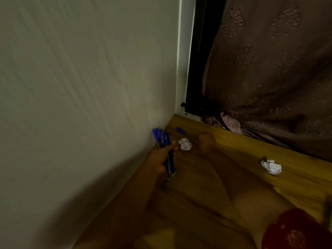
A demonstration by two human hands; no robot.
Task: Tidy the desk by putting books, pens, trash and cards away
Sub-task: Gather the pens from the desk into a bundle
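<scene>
Red sleeve (296, 230): nearest the camera at the lower right, on the right arm, which stretches across the bench toward the far corner.
Bench (206, 203): a wooden top, dim and blurred, running along the wall (80, 87) on the left.
Left hand (159, 159): close to the wall, its fingers wrapped round the middle of a bundle of blue pens.
Blue pens (164, 141): several held together, roughly upright, capped ends sticking up above the fingers and tips below. They look light, stiff and smooth, so a loose bundle could slide apart; I judge a firm hold round the middle the safest.
Right hand (204, 141): reaching out past the bundle, too blurred to tell how its fingers lie or whether it holds anything.
Near paper ball (185, 144): crumpled white paper on the bench, between the two hands and just beside the right one. It should be very light and soft, easy to pinch anywhere and hard to damage.
Second paper ball (271, 166): lying well apart to the right, near the bench's far edge, untouched.
Loose blue piece (180, 129): small, beyond the near paper ball toward the corner; perhaps a pen or cap, I cannot tell which.
Curtain (269, 69): patterned fabric hanging behind the bench, its hem bunched on the far edge.
</scene>
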